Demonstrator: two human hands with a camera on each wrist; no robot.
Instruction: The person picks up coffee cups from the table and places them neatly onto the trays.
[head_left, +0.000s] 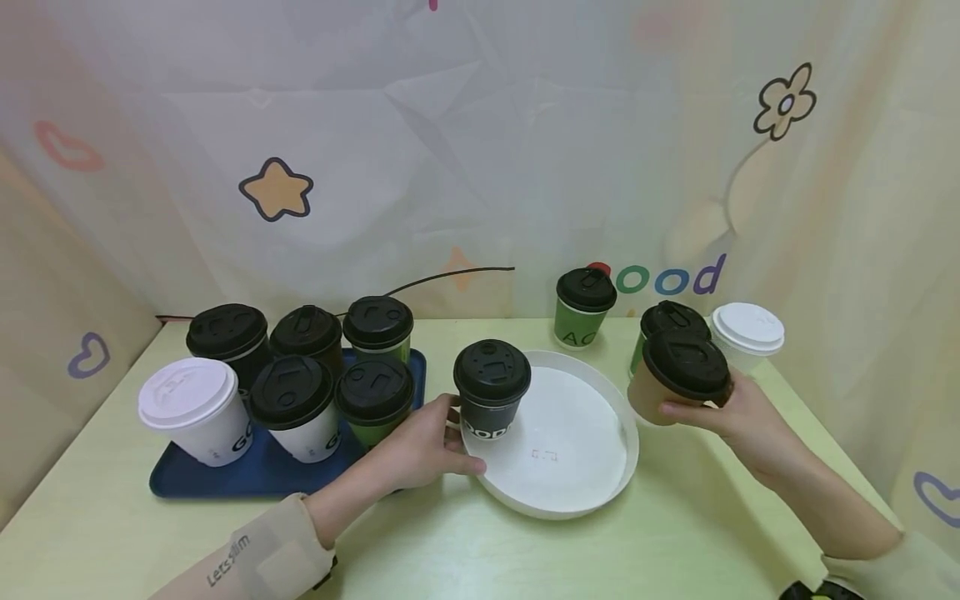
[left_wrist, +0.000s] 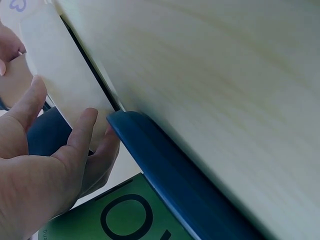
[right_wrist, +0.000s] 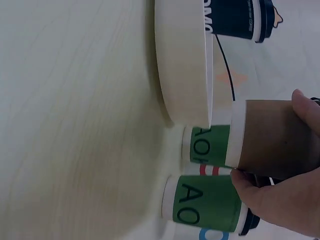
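In the head view my left hand (head_left: 423, 446) is at the left rim of a round white tray (head_left: 558, 492), beside a dark paper coffee cup (head_left: 487, 417) with a black lid. That cup stands upright on the tray's left part. The left wrist view shows the fingers (left_wrist: 82, 132) spread apart, close to the tray's side wall. My right hand (head_left: 757, 425) grips a brown coffee cup (head_left: 648, 396) with a black lid, just right of the tray. In the right wrist view the brown cup (right_wrist: 270, 137) is off the table, its base showing white.
At left, a blue rectangular tray (head_left: 225, 487) carries several lidded cups, including a white-lidded cup (head_left: 210, 425). Behind the round tray stands a green cup (head_left: 579, 325). Another green cup, its lid (head_left: 675, 315) showing, and a white cup (head_left: 748, 329) are behind my right hand. A curtain (head_left: 487, 167) closes the back.
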